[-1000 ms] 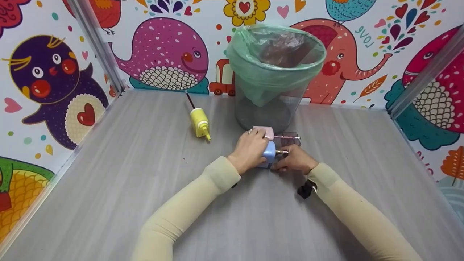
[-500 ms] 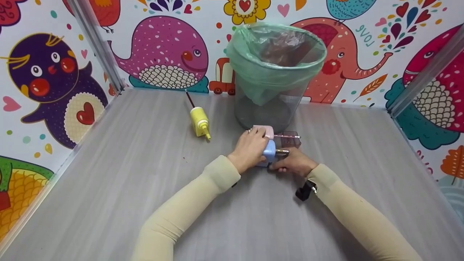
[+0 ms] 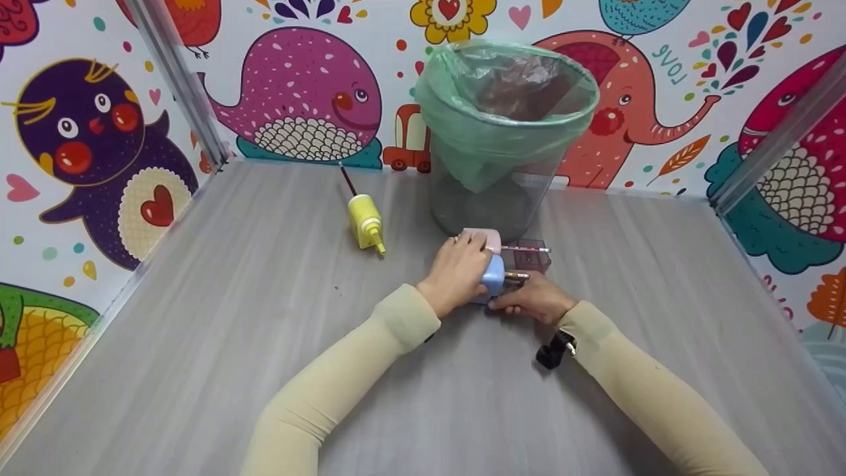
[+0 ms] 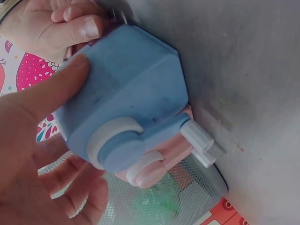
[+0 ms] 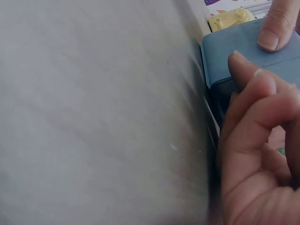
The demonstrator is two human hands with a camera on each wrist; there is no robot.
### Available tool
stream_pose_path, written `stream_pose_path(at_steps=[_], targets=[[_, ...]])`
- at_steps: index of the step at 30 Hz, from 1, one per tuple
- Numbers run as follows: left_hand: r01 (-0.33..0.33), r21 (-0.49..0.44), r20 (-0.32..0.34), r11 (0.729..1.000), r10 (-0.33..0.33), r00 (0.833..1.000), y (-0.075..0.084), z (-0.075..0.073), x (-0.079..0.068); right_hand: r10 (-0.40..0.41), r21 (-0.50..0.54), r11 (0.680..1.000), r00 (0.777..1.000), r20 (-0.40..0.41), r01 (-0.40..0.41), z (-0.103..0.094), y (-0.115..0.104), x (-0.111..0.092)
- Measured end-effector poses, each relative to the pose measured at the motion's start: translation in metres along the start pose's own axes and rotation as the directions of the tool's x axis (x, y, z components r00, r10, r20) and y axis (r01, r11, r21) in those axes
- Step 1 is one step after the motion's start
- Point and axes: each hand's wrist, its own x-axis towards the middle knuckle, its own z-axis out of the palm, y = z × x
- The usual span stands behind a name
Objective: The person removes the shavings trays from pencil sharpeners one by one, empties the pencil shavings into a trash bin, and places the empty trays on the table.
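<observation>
A blue crank pencil sharpener [image 3: 493, 274] stands on the table beside a pink one [image 3: 486, 238]. My left hand [image 3: 456, 271] grips the blue sharpener, thumb on its near side [image 4: 136, 70] and fingers reaching over to the pink one. My right hand [image 3: 538, 295] is at the blue sharpener's lower front corner; a fingertip touches its side [image 5: 220, 54] while the other fingers curl in front, partly hidden. A gold-and-dark pencil [image 3: 517, 276] sticks out of the blue sharpener, and a patterned pencil [image 3: 529, 250] out of the pink one. A see-through drawer [image 3: 537, 261] projects below the patterned pencil.
A mesh waste bin [image 3: 486, 205] with a green liner [image 3: 502, 142] stands just behind the sharpeners. Left of them is a yellow crank pencil sharpener [image 3: 365, 218] holding a dark pencil [image 3: 348, 181]. Printed panels [image 3: 396, 66] border the table [image 3: 264, 277].
My right hand has shifted very slightly at the blue sharpener's front corner, and its wrist has turned a little. The left hand and both sharpeners stay in place.
</observation>
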Motion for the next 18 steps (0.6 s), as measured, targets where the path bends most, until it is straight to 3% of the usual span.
stream_pose_path(at_steps=[8,18], targets=[[-0.001,0.009,-0.013,1.0,0.002,1.0,0.0017,0.0007,0.0024,-0.031,-0.026,0.999,0.999,-0.029,0.03,-0.0007,0.0021,0.0009],[0.013,0.01,-0.025,1.0,-0.013,1.0,-0.0006,0.0026,0.0028,-0.007,-0.058,0.998,0.996,-0.085,0.002,0.0033,0.0002,0.0022]])
